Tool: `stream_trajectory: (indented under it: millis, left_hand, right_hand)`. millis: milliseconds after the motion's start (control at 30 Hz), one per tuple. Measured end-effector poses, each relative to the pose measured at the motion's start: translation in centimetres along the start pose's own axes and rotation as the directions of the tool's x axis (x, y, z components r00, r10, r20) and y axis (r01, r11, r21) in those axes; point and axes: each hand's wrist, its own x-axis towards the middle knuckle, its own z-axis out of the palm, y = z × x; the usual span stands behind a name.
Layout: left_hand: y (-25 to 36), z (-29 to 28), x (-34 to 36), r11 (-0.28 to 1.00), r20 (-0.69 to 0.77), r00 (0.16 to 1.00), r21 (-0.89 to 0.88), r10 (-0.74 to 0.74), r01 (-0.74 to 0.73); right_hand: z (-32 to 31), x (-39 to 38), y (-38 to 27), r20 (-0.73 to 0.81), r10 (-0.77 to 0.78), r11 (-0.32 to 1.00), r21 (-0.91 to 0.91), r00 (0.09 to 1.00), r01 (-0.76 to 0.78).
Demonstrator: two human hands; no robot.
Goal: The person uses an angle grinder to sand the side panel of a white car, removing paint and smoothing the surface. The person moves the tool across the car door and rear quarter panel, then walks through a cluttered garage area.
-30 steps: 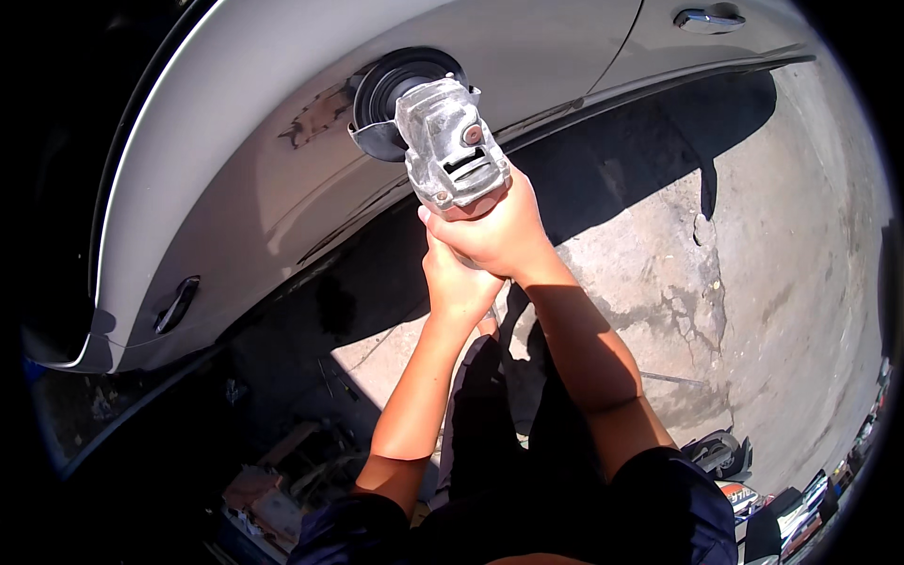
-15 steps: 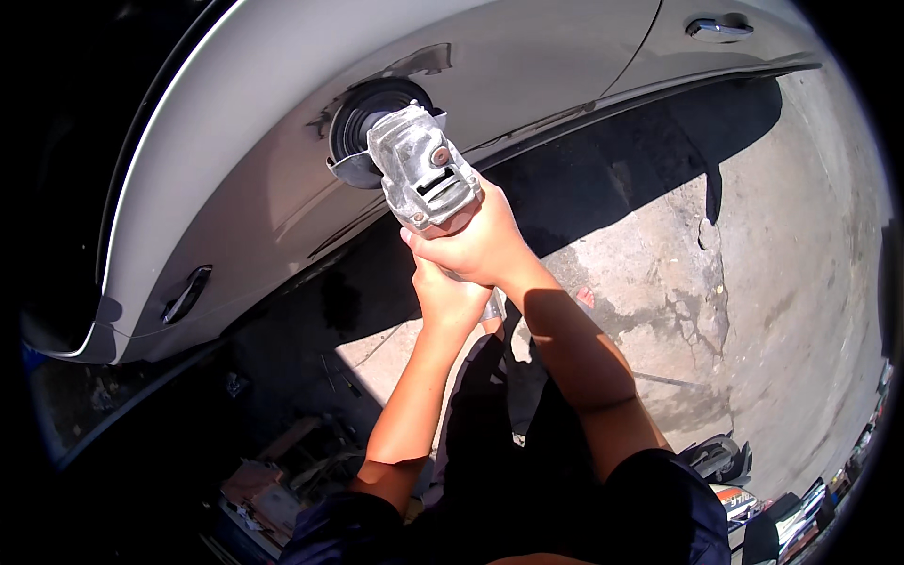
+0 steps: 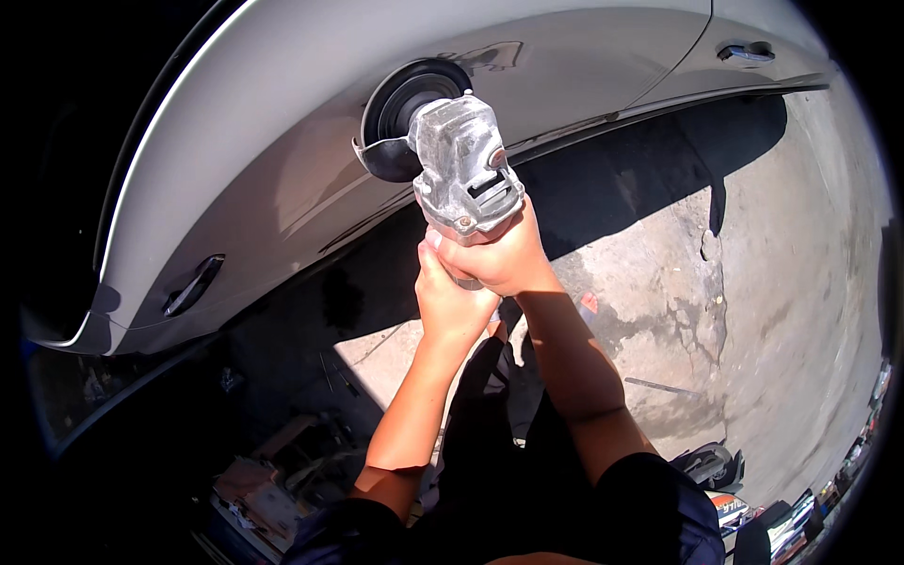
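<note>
Both my hands are wrapped round one angle grinder [image 3: 459, 160] with a worn grey metal head and a curved guard. Its round black pad [image 3: 424, 80] meets, or is very close to, the side of a light-coloured car [image 3: 311, 85]; the contact itself is hidden. My right hand [image 3: 508, 252] grips just behind the metal head, closed. Below and left of it, my left hand [image 3: 454, 303] is also closed round the tool's body, which the fingers mostly cover. Glossy reflections show on the panel around the pad.
Car door handles stick out at the left [image 3: 195, 285] and far right [image 3: 746, 52]. Under the car lies dark shade; sunlit cracked concrete [image 3: 782, 282] spreads to the right. Cluttered boards and scraps [image 3: 268, 490] lie at lower left, more items [image 3: 730, 508] at lower right.
The grinder, held in both hands, has shifted to the right along the car's side. My grip looks the same. The view has turned slightly.
</note>
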Motion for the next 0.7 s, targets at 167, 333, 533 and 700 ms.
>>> stream_trajectory:
  millis: [167, 333, 533, 700]
  left_hand:
    - [-0.8, 0.4, -1.0, 0.985, -0.015, 1.0, -0.17, -0.028, 0.025]
    - [0.9, 0.1, -0.1, 1.0, 0.027, 1.0, -0.012, 0.01, -0.009]
    - [0.1, -0.1, -1.3, 0.996, -0.05, 0.999, -0.083, 0.012, -0.016]
    - [1.2, -0.6, -0.5, 0.996, -0.003, 1.0, 0.09, 0.016, -0.015]
  right_hand:
    - [0.7, -0.3, 1.3, 0.042, 0.073, 0.984, -0.166, 0.996, -0.065]
    - [-0.5, -0.3, -0.8, -0.01, 0.021, 0.999, 0.04, 1.0, -0.02]
    - [1.1, -0.3, 1.2, 0.055, 0.045, 0.99, -0.136, 0.998, -0.037]
    - [-0.2, 0.0, -0.9, 0.047, 0.034, 0.998, 0.053, 0.998, -0.037]
